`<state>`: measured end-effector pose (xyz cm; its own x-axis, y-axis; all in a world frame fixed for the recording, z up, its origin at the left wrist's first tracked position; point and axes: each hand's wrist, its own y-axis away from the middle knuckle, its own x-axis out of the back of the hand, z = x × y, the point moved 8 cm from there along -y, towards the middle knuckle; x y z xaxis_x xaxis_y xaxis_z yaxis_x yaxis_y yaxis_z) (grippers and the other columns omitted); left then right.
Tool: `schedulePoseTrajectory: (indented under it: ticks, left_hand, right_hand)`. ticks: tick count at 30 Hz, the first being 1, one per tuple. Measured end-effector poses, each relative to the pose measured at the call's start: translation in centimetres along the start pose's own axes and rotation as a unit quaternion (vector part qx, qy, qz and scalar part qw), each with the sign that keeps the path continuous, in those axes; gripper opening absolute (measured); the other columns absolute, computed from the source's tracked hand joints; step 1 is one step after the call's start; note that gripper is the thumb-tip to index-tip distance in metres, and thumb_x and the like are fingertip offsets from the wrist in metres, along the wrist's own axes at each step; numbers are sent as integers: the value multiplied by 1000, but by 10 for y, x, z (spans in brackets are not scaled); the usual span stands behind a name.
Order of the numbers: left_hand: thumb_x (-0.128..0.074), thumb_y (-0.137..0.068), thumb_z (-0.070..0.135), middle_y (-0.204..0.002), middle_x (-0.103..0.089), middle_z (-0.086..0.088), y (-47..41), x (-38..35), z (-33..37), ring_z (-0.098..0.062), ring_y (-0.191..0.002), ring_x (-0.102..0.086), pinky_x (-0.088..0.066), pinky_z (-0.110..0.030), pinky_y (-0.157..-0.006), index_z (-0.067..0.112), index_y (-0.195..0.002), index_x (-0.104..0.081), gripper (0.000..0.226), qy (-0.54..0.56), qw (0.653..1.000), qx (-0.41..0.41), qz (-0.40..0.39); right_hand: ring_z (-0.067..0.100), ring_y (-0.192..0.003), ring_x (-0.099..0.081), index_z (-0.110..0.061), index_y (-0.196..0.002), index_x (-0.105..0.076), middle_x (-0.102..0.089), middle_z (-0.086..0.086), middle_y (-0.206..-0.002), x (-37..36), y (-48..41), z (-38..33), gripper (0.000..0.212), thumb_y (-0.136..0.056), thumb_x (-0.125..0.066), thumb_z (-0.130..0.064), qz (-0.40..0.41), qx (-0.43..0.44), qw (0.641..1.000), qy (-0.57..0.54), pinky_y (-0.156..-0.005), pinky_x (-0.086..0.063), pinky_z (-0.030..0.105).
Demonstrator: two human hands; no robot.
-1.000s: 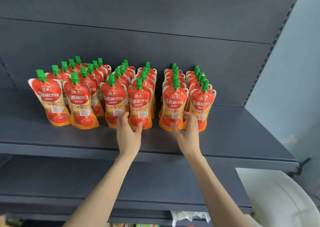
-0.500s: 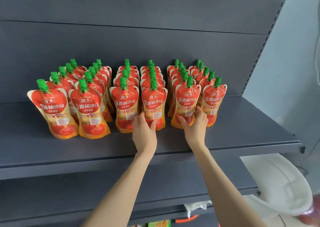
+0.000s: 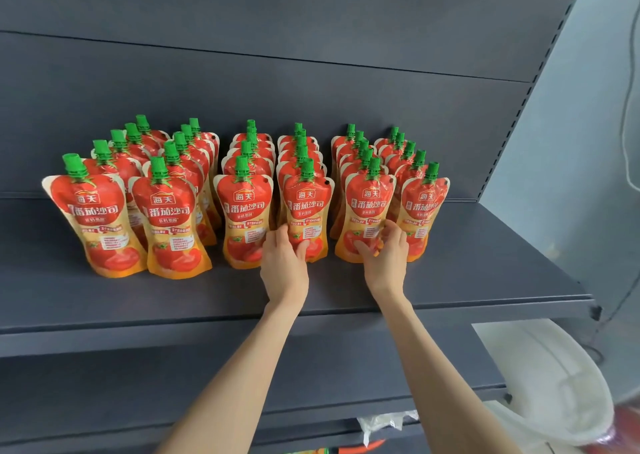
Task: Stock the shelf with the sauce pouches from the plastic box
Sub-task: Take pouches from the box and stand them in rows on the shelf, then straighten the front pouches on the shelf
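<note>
Several rows of red and orange tomato sauce pouches with green caps stand upright on the dark grey shelf (image 3: 485, 273). My left hand (image 3: 284, 263) grips the base of the front pouch of the fourth row (image 3: 306, 207), thumb across its front. My right hand (image 3: 386, 256) grips the base of the front pouch of the fifth row (image 3: 369, 207), fingers curled round its lower right edge. Both pouches stand on the shelf. The plastic box (image 3: 554, 377) shows white at the lower right, its contents hidden.
The shelf's back panel (image 3: 311, 89) rises behind the rows. A lower shelf (image 3: 138, 384) lies under my arms, with plastic-wrapped goods (image 3: 381, 422) below it. A pale wall (image 3: 588, 141) and a hanging cable stand to the right. Bare shelf surface lies right of the rows.
The gap between the fourth and fifth rows has narrowed over the frames. Both hands stay at the two front pouches' bases, and the camera has drawn closer.
</note>
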<state>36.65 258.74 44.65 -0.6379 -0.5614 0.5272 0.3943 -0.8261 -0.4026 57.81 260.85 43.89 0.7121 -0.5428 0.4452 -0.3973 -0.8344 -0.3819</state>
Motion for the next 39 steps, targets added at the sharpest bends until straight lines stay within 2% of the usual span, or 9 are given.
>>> schedulePoseTrajectory:
  ticks: [6, 10, 13, 15, 17, 22, 25, 30, 39]
  left_hand:
    - [-61, -88, 31, -123, -55, -13, 0, 0, 3, -27, -115, -53, -49, -38, -88, 6, -126, -49, 48, -3, 1000, -2, -1]
    - [-61, -88, 29, -125, -56, -12, 6, 11, 1, -29, -112, -55, -51, -42, -89, 6, -128, -50, 47, 12, 1000, -13, 9]
    - [-64, -87, 23, -120, -58, -14, 15, 31, -11, -31, -106, -58, -54, -47, -82, 5, -120, -56, 38, 42, 998, -21, 51]
    - [-66, -85, 17, -119, -55, -17, 18, 47, -23, -33, -110, -55, -53, -47, -82, 3, -117, -56, 37, 57, 994, -9, 92]
    - [-70, -82, 14, -122, -49, -19, 18, 59, -30, -33, -114, -50, -52, -42, -85, 3, -120, -51, 44, 56, 991, -7, 121]
    - [-66, -85, 21, -141, -37, -19, 5, 62, -40, -31, -131, -37, -42, -41, -99, 2, -139, -30, 68, 39, 996, 17, 84]
    - [-62, -88, 26, -144, -37, -16, -6, 57, -45, -29, -132, -38, -41, -39, -100, 5, -144, -22, 72, 37, 998, 30, 51]
    - [-61, -88, 28, -139, -43, -15, -20, 54, -54, -30, -127, -44, -44, -41, -97, 6, -141, -29, 65, 29, 998, 42, 34]
    - [-62, -87, 26, -133, -47, -14, -27, 53, -57, -28, -124, -47, -45, -39, -95, 6, -136, -36, 58, 52, 998, 25, 23]
  right_hand:
    - [26, -122, -41, -13, -132, -39, -46, 8, -131, 1, 0, 1, 61, -82, -71, -25, -6, -1, 1000, 4, -93, -42, 38]
    - [26, -121, -41, -9, -130, -42, -44, 11, -130, 7, 5, -4, 62, -80, -73, -25, 17, 12, 1000, -9, -89, -40, 34]
    - [24, -108, -50, -8, -119, -48, -48, 7, -117, 9, 16, -14, 47, -81, -71, -22, 38, 44, 997, -49, -81, -43, 31]
    - [23, -96, -54, -10, -110, -50, -51, 2, -105, 2, 27, -27, 35, -83, -69, -19, 24, 73, 993, -88, -78, -47, 35]
    - [19, -92, -54, -13, -108, -49, -53, -1, -102, -12, 36, -42, 33, -84, -69, -21, -9, 91, 990, -109, -77, -47, 33]
    - [19, -119, -51, -13, -134, -40, -53, 4, -132, -47, 46, -59, 59, -86, -67, -33, -61, 70, 992, -83, -95, -48, 38]
    - [23, -126, -46, -11, -141, -32, -49, 7, -139, -58, 45, -58, 69, -86, -66, -34, -68, 43, 996, -46, -100, -44, 40]
    - [26, -123, -47, -12, -138, -37, -53, 6, -134, -68, 43, -59, 65, -85, -66, -35, -64, 33, 997, -7, -97, -44, 40]
    - [25, -122, -51, -13, -139, -36, -54, 7, -134, -74, 42, -59, 65, -85, -67, -32, -82, 30, 996, -25, -99, -46, 44]
